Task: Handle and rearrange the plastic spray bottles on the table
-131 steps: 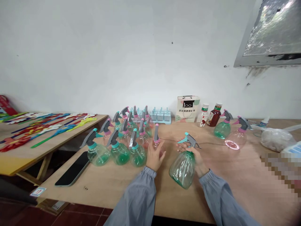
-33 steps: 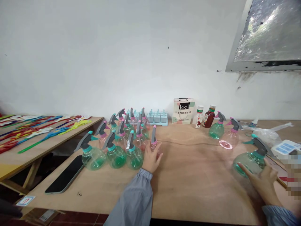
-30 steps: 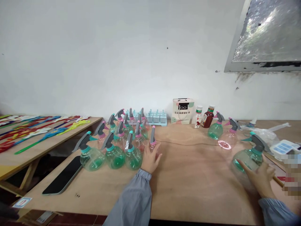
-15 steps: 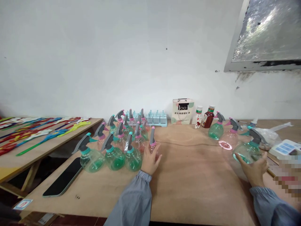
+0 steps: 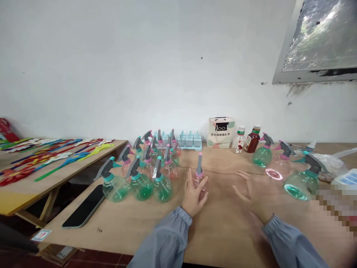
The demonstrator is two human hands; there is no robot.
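Observation:
My left hand [image 5: 194, 193] has its fingers around the body of a pink spray bottle [image 5: 201, 183], which stands upright on the wooden table [image 5: 223, 230]. To its right, my right hand [image 5: 252, 195] is over the table, slightly blurred, with fingers spread and nothing in them. Left of my left hand stand several green and pink spray bottles in a cluster, the nearest being a green one [image 5: 163, 188]. On the right are a pink bottle [image 5: 279, 166], a large green bottle [image 5: 301, 184] and a smaller green one [image 5: 262, 156].
A phone [image 5: 85, 206] lies at the table's left. Along the wall stand light-blue moulds [image 5: 190, 142], a paper bag [image 5: 221, 133], a white-capped bottle [image 5: 239, 140] and a dark red bottle [image 5: 252, 140]. Colourful flower shapes [image 5: 64, 156] cover the left table.
The pink bottle in my left hand has moved right, away from the cluster. My right hand has let go of the large green bottle and moved left. The view has shifted slightly.

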